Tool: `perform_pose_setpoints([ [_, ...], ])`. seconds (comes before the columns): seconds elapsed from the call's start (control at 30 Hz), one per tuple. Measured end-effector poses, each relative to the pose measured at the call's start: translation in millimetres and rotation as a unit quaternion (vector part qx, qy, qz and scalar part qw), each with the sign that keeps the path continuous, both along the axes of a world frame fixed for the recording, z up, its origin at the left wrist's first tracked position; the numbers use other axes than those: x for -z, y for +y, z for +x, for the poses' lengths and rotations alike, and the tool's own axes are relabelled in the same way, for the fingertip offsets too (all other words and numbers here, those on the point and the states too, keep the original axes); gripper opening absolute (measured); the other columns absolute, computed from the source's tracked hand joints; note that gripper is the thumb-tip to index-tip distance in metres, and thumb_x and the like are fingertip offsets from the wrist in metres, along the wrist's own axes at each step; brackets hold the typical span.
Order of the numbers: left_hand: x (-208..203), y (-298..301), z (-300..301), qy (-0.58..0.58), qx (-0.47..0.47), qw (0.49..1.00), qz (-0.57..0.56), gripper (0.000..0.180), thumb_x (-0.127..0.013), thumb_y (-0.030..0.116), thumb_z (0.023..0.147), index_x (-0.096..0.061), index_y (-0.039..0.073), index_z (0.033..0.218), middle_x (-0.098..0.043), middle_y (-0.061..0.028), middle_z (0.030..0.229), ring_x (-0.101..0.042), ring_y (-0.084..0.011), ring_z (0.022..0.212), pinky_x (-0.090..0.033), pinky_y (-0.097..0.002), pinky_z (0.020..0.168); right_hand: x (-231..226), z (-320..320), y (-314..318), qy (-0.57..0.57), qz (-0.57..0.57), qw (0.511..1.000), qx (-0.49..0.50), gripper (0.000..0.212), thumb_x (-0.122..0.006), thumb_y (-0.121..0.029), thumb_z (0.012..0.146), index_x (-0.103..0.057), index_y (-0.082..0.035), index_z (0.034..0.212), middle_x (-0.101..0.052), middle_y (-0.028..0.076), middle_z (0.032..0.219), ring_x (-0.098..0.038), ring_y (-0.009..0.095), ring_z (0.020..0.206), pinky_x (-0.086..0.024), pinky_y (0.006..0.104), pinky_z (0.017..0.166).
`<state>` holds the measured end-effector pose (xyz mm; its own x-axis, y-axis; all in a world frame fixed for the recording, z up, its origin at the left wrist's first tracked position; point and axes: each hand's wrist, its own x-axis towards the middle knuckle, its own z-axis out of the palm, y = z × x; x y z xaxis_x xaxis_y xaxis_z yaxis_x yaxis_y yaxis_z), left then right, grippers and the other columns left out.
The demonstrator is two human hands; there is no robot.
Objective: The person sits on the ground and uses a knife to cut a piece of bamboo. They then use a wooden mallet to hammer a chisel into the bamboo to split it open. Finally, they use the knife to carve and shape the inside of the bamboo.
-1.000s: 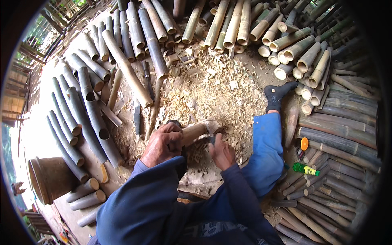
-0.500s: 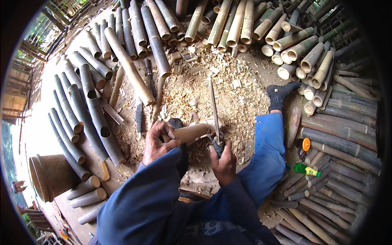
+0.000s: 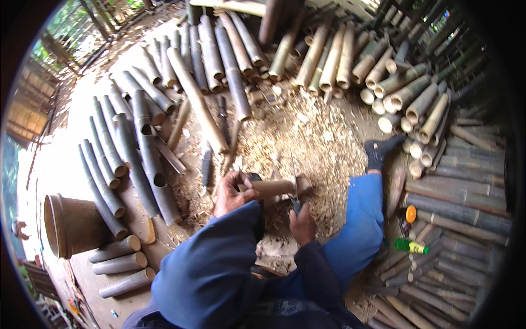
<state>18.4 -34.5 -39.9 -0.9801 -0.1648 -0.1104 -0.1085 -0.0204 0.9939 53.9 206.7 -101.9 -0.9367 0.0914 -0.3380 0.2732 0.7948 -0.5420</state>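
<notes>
My left hand (image 3: pixel 234 193) is closed around one end of a short, pale brown bamboo tube (image 3: pixel 272 189), which lies sideways in front of me. My right hand (image 3: pixel 302 223) grips the dark handle of a knife (image 3: pixel 294 172). Its narrow blade points away from me and crosses the tube's right end, seemingly against it; exact contact is blurred. A pale wooden block (image 3: pixel 304 186) appears at that end, partly hidden by the blade. Wood shavings (image 3: pixel 312 137) cover the ground beyond my hands.
Bamboo tubes lie in rows at the left (image 3: pixel 143 148), far side (image 3: pixel 329 60) and right (image 3: pixel 460 192). A brown bucket (image 3: pixel 57 225) stands at left. Another dark-handled tool (image 3: pixel 206 167) lies beyond my left hand. A green bottle (image 3: pixel 411 245) rests by my blue-trousered leg (image 3: pixel 361 214).
The whole view has shifted, so the surroundings sit lower and further right. The knife blade now looks shorter and more edge-on across the tube's end. Both hands keep their holds.
</notes>
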Motion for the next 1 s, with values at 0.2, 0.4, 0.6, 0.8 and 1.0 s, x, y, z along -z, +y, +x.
perform_pose_setpoints([
  [0.2, 1.5, -49.4, 29.4, 0.196, -0.201, 0.958, -0.066, 0.021, -0.075, -0.005, 0.063, -0.064, 0.004, 0.079, -0.059, -0.0081, 0.095, -0.058, -0.0186, 0.095, -0.047, -0.033, 0.084, -26.3, 28.3, 42.1, 0.118, -0.114, 0.985, 0.053, 0.033, -0.066, -0.029, 0.09, -0.053, -0.001, 0.101, -0.058, 0.017, 0.078, -0.061, 0.033, 0.073, -0.046, 0.0457, 0.07],
  [0.4, 22.1, -136.4, 78.5, 0.023, -0.231, 0.888, -0.396, 0.028, -0.072, 0.009, 0.065, -0.065, 0.007, 0.091, -0.057, -0.017, 0.108, -0.054, -0.0352, 0.111, -0.046, -0.0447, 0.095, -21.9, 46.3, 62.1, 0.047, -0.33, 0.927, 0.17, 0.021, -0.057, -0.024, 0.099, -0.047, -0.008, 0.108, -0.048, 0.002, 0.059, -0.046, 0.011, 0.04, -0.037, 0.028, 0.034],
  [0.6, 54.7, -131.2, 127.2, 0.007, -0.22, 0.881, -0.419, 0.032, -0.068, 0.004, 0.065, -0.061, 0.007, 0.097, -0.053, -0.0164, 0.111, -0.052, -0.0365, 0.108, -0.045, -0.0437, 0.095, -116.4, 111.2, 67.4, 0.126, -0.4, 0.874, 0.245, 0.027, -0.056, -0.027, 0.1, -0.049, -0.007, 0.116, -0.046, 0.001, 0.064, -0.046, 0.01, 0.046, -0.039, 0.0258, 0.042],
  [0.8, 68.0, -74.1, 119.6, -0.037, 0.017, 0.906, -0.422, 0.067, -0.074, 0.014, 0.063, -0.052, 0.009, 0.126, -0.05, -0.0185, 0.128, -0.048, -0.0403, 0.122, -0.045, -0.0471, 0.102, -120.4, 176.1, 124.2, 0.341, -0.262, 0.833, 0.347, 0.061, -0.061, -0.026, 0.096, -0.033, -0.012, 0.148, -0.048, 0.002, 0.073, -0.047, 0.011, 0.053, -0.04, 0.0264, 0.046],
  [1.0, 135.3, -59.3, 78.3, -0.035, 0.099, 0.849, -0.517, 0.05, -0.056, 0.033, 0.091, -0.048, 0.014, 0.137, -0.049, -0.0143, 0.137, -0.044, -0.0356, 0.13, -0.04, -0.051, 0.1, -144.4, 217.2, 137.6, 0.234, -0.274, 0.783, 0.507, 0.043, -0.066, -0.025, 0.092, -0.043, -0.012, 0.126, -0.044, -0.002, 0.066, -0.044, 0.01, 0.045, -0.036, 0.0277, 0.038],
])
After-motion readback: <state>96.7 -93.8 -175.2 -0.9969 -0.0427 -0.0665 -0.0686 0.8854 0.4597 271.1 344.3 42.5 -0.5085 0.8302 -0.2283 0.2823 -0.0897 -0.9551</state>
